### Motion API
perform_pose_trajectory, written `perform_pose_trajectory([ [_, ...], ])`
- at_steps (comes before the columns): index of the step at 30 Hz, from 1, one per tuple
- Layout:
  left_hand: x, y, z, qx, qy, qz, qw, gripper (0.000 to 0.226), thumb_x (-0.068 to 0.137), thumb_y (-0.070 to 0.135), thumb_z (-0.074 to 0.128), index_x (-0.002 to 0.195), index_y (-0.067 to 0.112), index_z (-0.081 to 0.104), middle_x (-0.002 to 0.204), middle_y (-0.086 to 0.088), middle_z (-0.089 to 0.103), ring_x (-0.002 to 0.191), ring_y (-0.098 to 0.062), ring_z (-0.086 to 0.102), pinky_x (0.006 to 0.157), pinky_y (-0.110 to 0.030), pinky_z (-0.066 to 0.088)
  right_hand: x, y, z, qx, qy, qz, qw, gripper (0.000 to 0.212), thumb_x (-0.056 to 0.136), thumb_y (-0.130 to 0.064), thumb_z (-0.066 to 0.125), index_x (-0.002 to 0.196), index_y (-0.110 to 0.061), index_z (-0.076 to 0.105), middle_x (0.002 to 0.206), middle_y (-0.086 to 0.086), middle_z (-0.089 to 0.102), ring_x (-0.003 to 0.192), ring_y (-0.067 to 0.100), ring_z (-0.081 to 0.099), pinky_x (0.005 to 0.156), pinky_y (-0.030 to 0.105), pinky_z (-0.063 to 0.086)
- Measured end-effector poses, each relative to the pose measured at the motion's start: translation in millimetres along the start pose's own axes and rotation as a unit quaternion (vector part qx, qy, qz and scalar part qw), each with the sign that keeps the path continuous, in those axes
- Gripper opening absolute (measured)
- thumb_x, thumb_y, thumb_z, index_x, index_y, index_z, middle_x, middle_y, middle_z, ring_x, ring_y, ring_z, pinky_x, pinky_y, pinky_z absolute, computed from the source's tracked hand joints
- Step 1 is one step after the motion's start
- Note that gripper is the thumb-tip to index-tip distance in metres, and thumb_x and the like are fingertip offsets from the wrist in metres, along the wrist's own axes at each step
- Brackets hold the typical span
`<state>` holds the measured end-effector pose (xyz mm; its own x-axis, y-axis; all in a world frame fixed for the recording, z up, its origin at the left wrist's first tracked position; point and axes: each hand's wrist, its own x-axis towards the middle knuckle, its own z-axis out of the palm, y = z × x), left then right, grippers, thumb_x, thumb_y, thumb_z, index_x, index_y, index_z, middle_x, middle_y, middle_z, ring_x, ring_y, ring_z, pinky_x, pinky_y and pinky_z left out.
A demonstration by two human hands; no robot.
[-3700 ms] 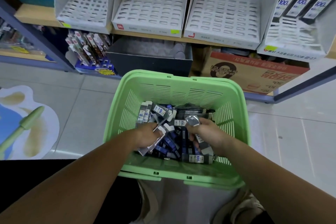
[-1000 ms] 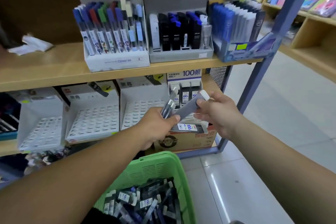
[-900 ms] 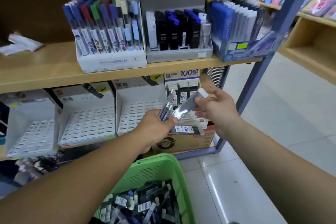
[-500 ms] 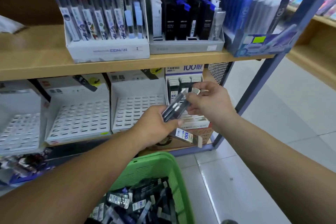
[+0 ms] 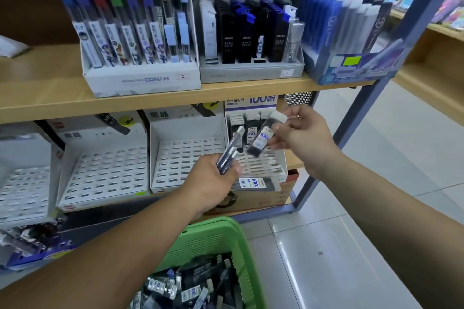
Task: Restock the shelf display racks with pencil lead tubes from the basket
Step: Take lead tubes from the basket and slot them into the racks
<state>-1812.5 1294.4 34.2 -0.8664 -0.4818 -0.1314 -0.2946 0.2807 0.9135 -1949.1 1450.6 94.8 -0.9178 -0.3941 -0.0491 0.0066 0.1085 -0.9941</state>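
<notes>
Where the lower shelf runs in from the left, three white slotted racks [image 5: 105, 173] stand side by side, their grids of slots in plain view. On the upper shelf [image 5: 45, 105] above them is a white box [image 5: 140, 80] of tubes with coloured caps. The left hand [image 5: 208, 183] is raised in front of the third rack, its fingers [image 5: 209, 163] curled round a small bundle of lead tubes [image 5: 229, 150] that sticks up and to the right. Below that forearm is the green basket [image 5: 213, 238], with many more loose tubes [image 5: 190, 286] heaped inside.

Further right, a grey box [image 5: 251, 71] of black and blue packs stands on the upper shelf. Beneath it is the fourth rack [image 5: 261, 165], with a row of "100" tubes upright at its back. The right hand [image 5: 303, 140] is held before that rack. Its fingers pinch the white-capped upper end of a single tube [image 5: 261, 138], which hangs tilted with the dark end down, near the bundle but apart from it. A blue box [image 5: 351, 70] ends the upper shelf, and pale floor tiles [image 5: 364, 208] lie beyond.
</notes>
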Motion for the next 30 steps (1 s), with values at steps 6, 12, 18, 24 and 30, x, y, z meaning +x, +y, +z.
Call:
perform_pose_trajectory([
  [6, 10, -13, 1, -0.003, 0.027, -0.036, 0.999, 0.012, 0.097, 0.029, 0.071, 0.091, 0.018, 0.071, 0.075, 0.002, 0.065, 0.066, -0.011, 0.055, 0.057, -0.017, 0.044, 37, 4, 8, -0.102, -0.058, -0.055, 0.992, 0.023, 0.094, 0.007, 0.064, 0.099, -0.013, 0.057, 0.095, 0.029, 0.069, 0.074, 0.029, 0.068, 0.079, 0.053, 0.062],
  [12, 18, -22, 5, -0.025, 0.052, -0.048, 0.997, 0.012, 0.095, 0.031, 0.073, 0.089, 0.021, 0.074, 0.072, 0.003, 0.065, 0.066, -0.012, 0.056, 0.066, -0.028, 0.047, 60, 34, 5, -0.175, -0.088, -0.089, 0.977, 0.031, 0.091, 0.000, 0.068, 0.088, -0.029, 0.060, 0.082, 0.015, 0.074, 0.081, 0.037, 0.074, 0.081, 0.055, 0.061],
  [18, 19, -18, 12, -0.063, 0.065, -0.052, 0.995, 0.015, 0.095, 0.032, 0.074, 0.092, 0.017, 0.073, 0.061, 0.009, 0.058, 0.056, -0.011, 0.054, 0.065, -0.032, 0.049, 69, 41, -2, -0.163, -0.105, -0.101, 0.976, 0.038, 0.090, 0.000, 0.069, 0.084, -0.037, 0.062, 0.076, 0.006, 0.071, 0.076, 0.029, 0.074, 0.079, 0.053, 0.063],
  [24, 17, -7, 16, -0.115, 0.066, -0.059, 0.990, 0.009, 0.096, 0.018, 0.074, 0.098, 0.010, 0.073, 0.064, 0.002, 0.067, 0.052, -0.014, 0.057, 0.045, -0.018, 0.043, 68, 43, 4, -0.210, -0.116, -0.148, 0.959, 0.028, 0.091, 0.006, 0.066, 0.092, -0.021, 0.060, 0.076, 0.005, 0.057, 0.077, 0.039, 0.068, 0.074, 0.054, 0.060],
  [30, 13, -8, 15, -0.100, 0.036, -0.054, 0.993, 0.007, 0.098, 0.016, 0.071, 0.097, 0.010, 0.072, 0.068, -0.004, 0.068, 0.056, -0.016, 0.059, 0.046, -0.017, 0.043, 65, 44, 13, -0.299, -0.045, -0.214, 0.929, 0.030, 0.089, -0.004, 0.075, 0.116, -0.015, 0.067, 0.081, -0.012, 0.051, 0.070, 0.003, 0.056, 0.078, 0.032, 0.055],
])
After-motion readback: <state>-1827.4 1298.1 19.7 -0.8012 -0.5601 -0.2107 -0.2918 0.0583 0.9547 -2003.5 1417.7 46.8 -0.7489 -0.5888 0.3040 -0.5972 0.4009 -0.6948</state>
